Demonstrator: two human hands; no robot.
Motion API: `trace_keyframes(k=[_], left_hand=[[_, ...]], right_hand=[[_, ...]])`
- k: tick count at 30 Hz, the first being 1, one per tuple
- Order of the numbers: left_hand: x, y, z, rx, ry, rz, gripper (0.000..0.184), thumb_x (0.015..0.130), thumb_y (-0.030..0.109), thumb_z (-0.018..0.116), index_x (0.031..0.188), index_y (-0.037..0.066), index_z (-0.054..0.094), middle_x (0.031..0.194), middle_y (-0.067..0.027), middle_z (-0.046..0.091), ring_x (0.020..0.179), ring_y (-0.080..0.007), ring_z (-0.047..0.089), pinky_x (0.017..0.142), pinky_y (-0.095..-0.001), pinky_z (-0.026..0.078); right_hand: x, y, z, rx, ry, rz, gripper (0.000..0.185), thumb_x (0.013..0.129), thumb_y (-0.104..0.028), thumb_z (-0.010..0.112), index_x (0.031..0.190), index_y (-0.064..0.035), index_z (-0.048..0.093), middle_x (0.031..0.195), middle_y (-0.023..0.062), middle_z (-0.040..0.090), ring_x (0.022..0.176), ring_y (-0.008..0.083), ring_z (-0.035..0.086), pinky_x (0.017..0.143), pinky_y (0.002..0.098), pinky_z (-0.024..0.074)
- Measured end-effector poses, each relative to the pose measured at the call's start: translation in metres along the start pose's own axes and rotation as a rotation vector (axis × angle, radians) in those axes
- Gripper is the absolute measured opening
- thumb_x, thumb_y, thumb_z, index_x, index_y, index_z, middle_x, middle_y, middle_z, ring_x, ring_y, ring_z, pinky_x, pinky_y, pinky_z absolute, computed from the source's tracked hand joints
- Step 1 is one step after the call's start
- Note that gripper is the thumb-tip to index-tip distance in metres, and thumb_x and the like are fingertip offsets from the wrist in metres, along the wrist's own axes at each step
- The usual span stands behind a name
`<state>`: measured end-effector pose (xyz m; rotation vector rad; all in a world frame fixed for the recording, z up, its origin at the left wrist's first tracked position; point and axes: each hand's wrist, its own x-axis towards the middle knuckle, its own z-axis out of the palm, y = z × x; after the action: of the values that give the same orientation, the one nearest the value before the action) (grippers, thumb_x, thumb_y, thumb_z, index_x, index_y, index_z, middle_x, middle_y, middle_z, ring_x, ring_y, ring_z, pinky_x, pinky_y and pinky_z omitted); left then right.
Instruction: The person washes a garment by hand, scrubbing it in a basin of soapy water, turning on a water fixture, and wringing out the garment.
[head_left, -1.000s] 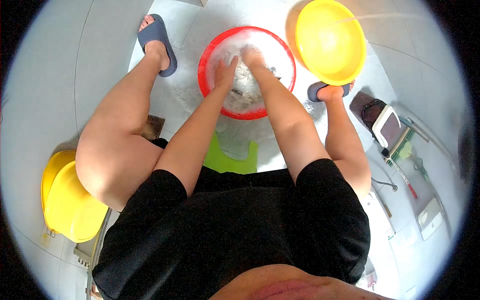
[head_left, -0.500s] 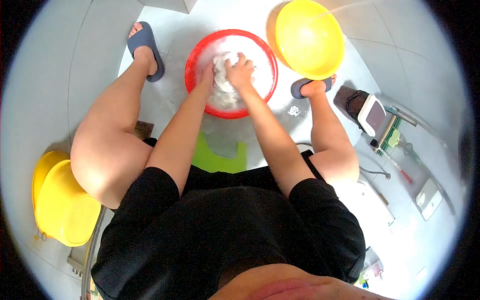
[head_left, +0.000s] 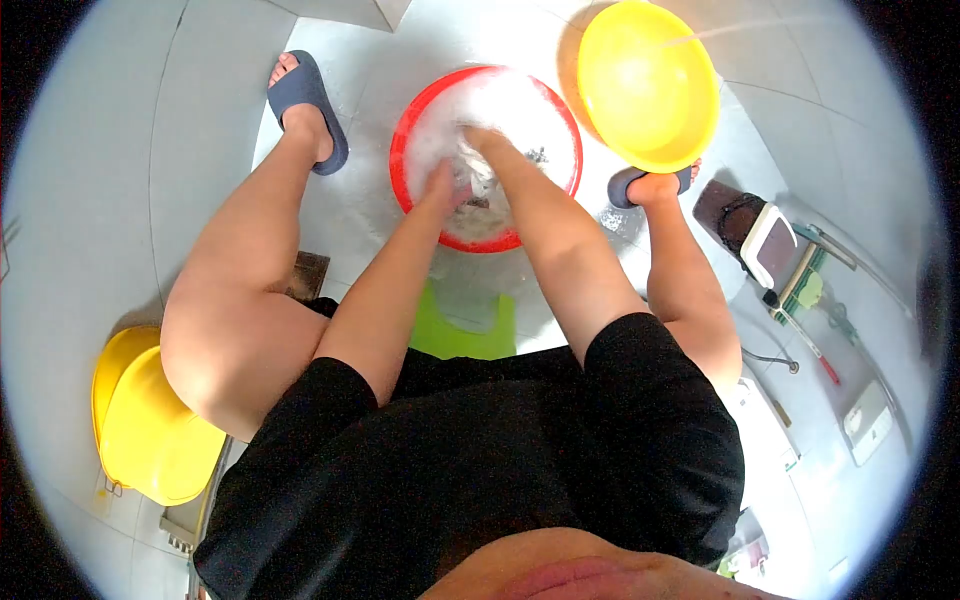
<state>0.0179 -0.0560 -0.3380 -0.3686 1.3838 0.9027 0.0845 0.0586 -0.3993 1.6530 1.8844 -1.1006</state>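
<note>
A red-rimmed basin [head_left: 400,150] of foamy water stands on the floor in front of me, and both my hands are inside it. A wet white cloth [head_left: 478,163] lies bunched among the suds. My left hand [head_left: 446,186] is at the lower left of the cloth, its fingers closed on the edge. Farther up, my right hand [head_left: 482,138] grips the cloth's upper part, with its fingertips partly hidden by foam and its own wrist. Some darker, greyish patches show in the water beside the right wrist.
A yellow basin [head_left: 650,90] stands at the upper right, close to my slippered foot, with a thin stream crossing its rim. A lime-green plastic piece [head_left: 465,335] is below me. Yellow plastic containers [head_left: 160,430] sit at the left. A white-framed object [head_left: 770,245] is at the right.
My right hand was spread over the cloth and has turned down into the foam. The left hand has moved lower along the cloth. The whole view has shifted slightly.
</note>
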Motion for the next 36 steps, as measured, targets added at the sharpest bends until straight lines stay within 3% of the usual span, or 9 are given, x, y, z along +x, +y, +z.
trace_keyframes(k=[4,6,11,15,18,22,24,28,36], left_hand=[[-0.002,0.002,0.008,0.115,0.089,0.068,0.051,0.103,0.044,0.038,0.131,0.007,0.059,0.123,-0.0101,0.064,0.106,-0.0241,0.064,0.093,-0.0391,0.054],[0.001,0.007,0.020,-0.537,-0.164,0.157,0.048,0.101,0.041,0.043,0.126,0.005,0.062,0.114,-0.0102,0.068,0.098,-0.0266,0.068,0.089,-0.0384,0.055],[-0.017,0.030,0.038,-0.505,-0.193,0.126,0.043,0.098,0.037,0.047,0.120,0.005,0.065,0.111,-0.0126,0.070,0.099,-0.0287,0.069,0.088,-0.0411,0.054],[0.020,0.021,0.033,0.388,0.104,0.475,0.037,0.096,0.033,0.049,0.113,0.005,0.067,0.107,-0.0126,0.070,0.098,-0.0288,0.069,0.089,-0.0407,0.054],[0.007,0.034,0.024,-0.338,0.027,-0.033,0.036,0.096,0.032,0.049,0.113,0.006,0.067,0.103,-0.0114,0.070,0.096,-0.0273,0.069,0.086,-0.0413,0.055],[0.015,0.035,0.002,-0.523,-0.016,0.060,0.043,0.098,0.035,0.046,0.126,0.007,0.062,0.123,-0.0138,0.064,0.117,-0.0330,0.061,0.099,-0.0508,0.049],[0.073,0.002,-0.020,-0.293,-0.021,0.097,0.054,0.098,0.044,0.050,0.134,0.004,0.058,0.133,-0.0167,0.060,0.122,-0.0344,0.057,0.103,-0.0519,0.047],[-0.005,0.031,0.015,0.528,0.293,0.040,0.076,0.091,0.057,0.057,0.131,-0.008,0.059,0.136,-0.0232,0.060,0.126,-0.0363,0.057,0.107,-0.0434,0.041],[-0.019,0.068,0.066,0.163,0.148,0.380,0.069,0.088,0.052,0.068,0.124,-0.007,0.064,0.123,-0.0232,0.067,0.115,-0.0331,0.064,0.101,-0.0402,0.045]], right_hand=[[-0.029,-0.001,-0.075,0.550,0.240,-0.111,0.047,0.097,-0.045,0.055,0.103,-0.0036,0.076,0.105,0.0147,0.075,0.102,0.0318,0.070,0.090,0.0416,0.0521],[-0.036,0.025,-0.089,0.879,-0.084,-0.368,0.031,0.094,-0.026,0.061,0.109,-0.0001,0.071,0.102,0.0102,0.073,0.090,0.0227,0.068,0.083,0.0349,0.0528],[-0.083,0.014,-0.119,1.102,-0.070,-0.405,0.043,0.099,-0.028,0.052,0.135,-0.0066,0.062,0.117,0.0086,0.068,0.108,0.0200,0.064,0.094,0.0333,0.0499],[-0.100,-0.012,-0.116,0.552,0.135,-0.193,0.050,0.093,-0.037,0.058,0.137,-0.0131,0.062,0.148,0.0204,0.049,0.136,0.0336,0.047,0.111,0.0462,0.0387],[-0.131,-0.027,-0.067,0.151,0.658,-0.136,0.050,0.089,-0.044,0.064,0.127,-0.0119,0.067,0.145,0.0218,0.050,0.135,0.0363,0.048,0.106,0.0688,0.0320],[-0.119,-0.007,-0.036,0.013,0.709,-0.171,0.046,0.088,-0.039,0.065,0.125,-0.0120,0.067,0.141,0.0223,0.054,0.133,0.0361,0.049,0.108,0.0647,0.0333],[-0.099,-0.017,-0.058,-0.254,0.103,0.017,0.042,0.090,-0.034,0.061,0.127,-0.0134,0.067,0.135,0.0213,0.060,0.131,0.0356,0.052,0.110,0.0624,0.0331],[-0.007,0.027,-0.002,-0.233,-0.035,0.083,0.042,0.092,-0.035,0.055,0.114,-0.0037,0.073,0.121,0.0243,0.068,0.116,0.0382,0.064,0.100,0.0473,0.0487],[-0.065,-0.012,-0.115,0.502,0.485,0.165,0.047,0.094,-0.043,0.055,0.103,-0.0018,0.075,0.096,0.0236,0.073,0.093,0.0330,0.071,0.087,0.0425,0.0522]])
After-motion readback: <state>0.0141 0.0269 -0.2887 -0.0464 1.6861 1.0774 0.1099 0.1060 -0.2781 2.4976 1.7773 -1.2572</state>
